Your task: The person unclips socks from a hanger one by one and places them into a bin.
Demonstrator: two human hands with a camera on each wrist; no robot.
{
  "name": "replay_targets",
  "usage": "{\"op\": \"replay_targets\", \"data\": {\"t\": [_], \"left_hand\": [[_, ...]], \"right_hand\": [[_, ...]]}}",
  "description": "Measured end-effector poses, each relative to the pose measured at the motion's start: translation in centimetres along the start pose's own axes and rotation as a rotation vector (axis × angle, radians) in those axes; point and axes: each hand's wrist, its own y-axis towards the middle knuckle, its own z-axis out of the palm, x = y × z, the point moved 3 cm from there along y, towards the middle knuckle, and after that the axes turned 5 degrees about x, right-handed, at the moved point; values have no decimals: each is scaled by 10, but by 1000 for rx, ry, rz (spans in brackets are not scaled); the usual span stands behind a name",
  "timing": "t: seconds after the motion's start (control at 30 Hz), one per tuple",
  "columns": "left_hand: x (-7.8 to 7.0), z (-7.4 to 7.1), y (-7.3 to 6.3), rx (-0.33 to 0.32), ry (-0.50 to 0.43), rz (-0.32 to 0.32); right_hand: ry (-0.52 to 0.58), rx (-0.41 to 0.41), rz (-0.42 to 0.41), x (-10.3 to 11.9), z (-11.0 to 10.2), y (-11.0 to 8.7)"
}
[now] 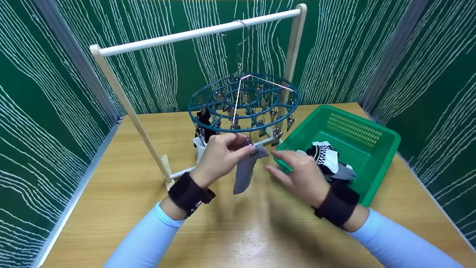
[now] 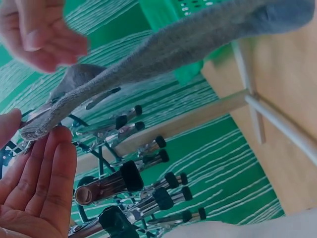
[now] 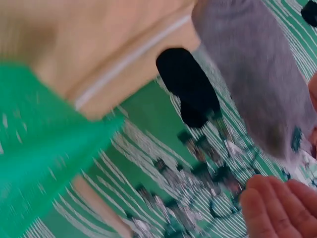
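Note:
A round teal hanger (image 1: 243, 130) carries several metal clips (image 2: 111, 186) around its rings. At its near rim my left hand (image 1: 217, 158) pinches a clip (image 1: 248, 142), thumb against fingers. The grey sock (image 1: 244, 175) hangs down there, its upper edge at the clip and a small flap folded to the right. The same sock (image 2: 163, 52) stretches across the left wrist view. My right hand (image 1: 303, 173), slightly blurred, is apart from the sock to its right, thumb and fingers spread with nothing between them. In the right wrist view its fingers (image 3: 277, 208) are below the sock (image 3: 257, 74).
The hanger hooks onto a wooden rack (image 1: 200, 32) on the table (image 1: 122, 223). A black sock (image 3: 188, 87) and a white piece (image 1: 200, 148) hang at the hanger's left side. To the right, a green basket (image 1: 383, 163) contains patterned (image 1: 327, 156) and grey socks.

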Motion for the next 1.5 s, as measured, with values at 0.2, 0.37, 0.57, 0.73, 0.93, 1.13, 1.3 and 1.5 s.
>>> {"op": "replay_targets", "data": {"t": [0.2,0.37,0.57,0.73,0.93,1.13,1.3,1.5], "left_hand": [[1,1,0,3,-13,-15],[1,2,0,3,-23,-6],[0,2,0,-10,-34,6],[3,5,1,-19,-36,7],[5,5,2,-28,-23,9],[7,4,1,-40,-25,26],[7,6,0,-58,-28,42],[7,7,-1,-81,-22,57]], "right_hand": [[251,190,316,-14,26,1],[517,290,509,-29,43,1],[706,334,511,-36,61,2],[808,329,483,-36,71,3],[854,219,424,-36,75,3],[853,142,398,-35,74,0],[869,160,406,-35,75,-3],[902,158,425,-36,77,-5]]}}
